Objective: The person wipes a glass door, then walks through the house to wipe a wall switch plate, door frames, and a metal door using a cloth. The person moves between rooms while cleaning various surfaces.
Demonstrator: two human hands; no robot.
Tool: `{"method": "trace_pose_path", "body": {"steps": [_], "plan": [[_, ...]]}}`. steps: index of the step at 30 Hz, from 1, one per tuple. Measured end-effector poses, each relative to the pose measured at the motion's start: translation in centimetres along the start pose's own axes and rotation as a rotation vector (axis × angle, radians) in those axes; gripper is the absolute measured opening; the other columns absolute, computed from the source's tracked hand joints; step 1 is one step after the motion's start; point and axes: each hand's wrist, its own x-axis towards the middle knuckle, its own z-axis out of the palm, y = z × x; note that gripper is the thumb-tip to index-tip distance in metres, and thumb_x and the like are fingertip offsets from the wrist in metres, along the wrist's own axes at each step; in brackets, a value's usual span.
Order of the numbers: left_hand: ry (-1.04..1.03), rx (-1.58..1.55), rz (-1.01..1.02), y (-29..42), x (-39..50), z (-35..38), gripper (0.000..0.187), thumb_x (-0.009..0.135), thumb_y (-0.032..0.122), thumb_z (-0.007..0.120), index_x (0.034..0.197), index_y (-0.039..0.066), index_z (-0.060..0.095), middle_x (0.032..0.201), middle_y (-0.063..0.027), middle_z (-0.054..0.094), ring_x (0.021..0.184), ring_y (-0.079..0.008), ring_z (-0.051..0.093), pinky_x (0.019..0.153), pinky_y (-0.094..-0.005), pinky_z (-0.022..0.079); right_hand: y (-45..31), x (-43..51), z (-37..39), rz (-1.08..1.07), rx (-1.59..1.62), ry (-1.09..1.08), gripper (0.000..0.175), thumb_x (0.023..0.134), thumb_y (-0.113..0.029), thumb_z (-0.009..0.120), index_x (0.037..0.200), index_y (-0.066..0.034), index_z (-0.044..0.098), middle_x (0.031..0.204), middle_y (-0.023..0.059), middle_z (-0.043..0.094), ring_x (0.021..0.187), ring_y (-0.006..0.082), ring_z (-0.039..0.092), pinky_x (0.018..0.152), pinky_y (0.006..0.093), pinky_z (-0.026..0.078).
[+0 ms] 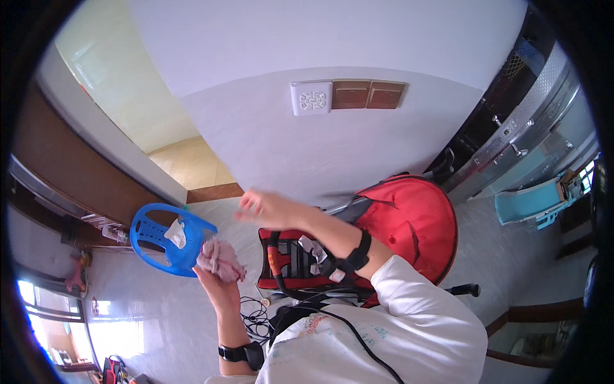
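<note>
A crumpled pinkish cloth (221, 260) is in my left hand (218, 283), bunched over the palm and fingers. My right hand (268, 209) is raised in front of me, slightly blurred, with its fingers apart and nothing in them. Beyond the cloth stands a small blue plastic chair (184, 257), and a piece of white tissue (176, 234) lies on it. Below my right forearm is a red and black baby stroller (407, 221). Some crumpled white papers (312, 249) lie on its seat.
Black cables (254, 317) lie coiled on the grey floor (163, 307) near my body. A white wall (249, 139) with a switch panel (352, 95) rises ahead. At left is a doorway (196, 163); at right stand a metal door (503, 129) and a light-blue plastic slide (527, 201).
</note>
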Motion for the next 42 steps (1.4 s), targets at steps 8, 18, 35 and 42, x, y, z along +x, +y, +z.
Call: {"method": "trace_pose_path", "body": {"steps": [8,18,35,42], "plan": [[-0.324,0.169,0.126,-3.1,2.4,4.7,0.093,0.082,0.071,0.035,0.142,0.002,0.016,0.146,-0.0091,0.017,0.130,-0.0267,0.028,0.103,-0.0410,0.030,-1.5,-2.9,1.6,-0.219,0.196,0.325,0.042,0.073,-0.017,0.068,0.106,0.0043,0.051,0.097,0.0181,0.061,0.094,0.0255,0.060,0.083,0.0343,0.047],[-0.482,0.358,0.020,-4.6,0.7,5.0,0.053,0.094,0.035,0.047,0.130,-0.003,0.040,0.126,-0.0158,0.049,0.113,-0.0242,0.050,0.093,-0.0377,0.042,-0.7,-5.8,-13.9,-0.460,-0.256,1.368,0.026,0.072,-0.002,0.064,0.097,-0.0019,0.056,0.091,0.0105,0.057,0.084,0.0233,0.057,0.073,0.0349,0.048],[-0.171,0.483,-0.063,-5.3,-1.1,1.1,0.034,0.095,0.022,0.048,0.119,0.000,0.052,0.106,-0.0099,0.060,0.087,-0.0126,0.058,0.078,-0.0265,0.047,-1.0,-0.8,-19.5,-0.154,-1.008,1.340,0.022,0.075,-0.012,0.065,0.097,-0.0132,0.065,0.104,0.0108,0.050,0.098,0.0317,0.050,0.074,0.0404,0.049],[-0.162,0.507,-0.075,-5.5,-0.6,1.3,0.034,0.095,0.023,0.048,0.119,-0.001,0.052,0.107,-0.0098,0.060,0.087,-0.0120,0.058,0.079,-0.0266,0.047,-1.4,-1.5,-19.2,0.065,-1.152,1.199,0.027,0.074,-0.007,0.062,0.100,-0.0157,0.065,0.109,0.0102,0.049,0.096,0.0320,0.050,0.072,0.0397,0.050]]}}
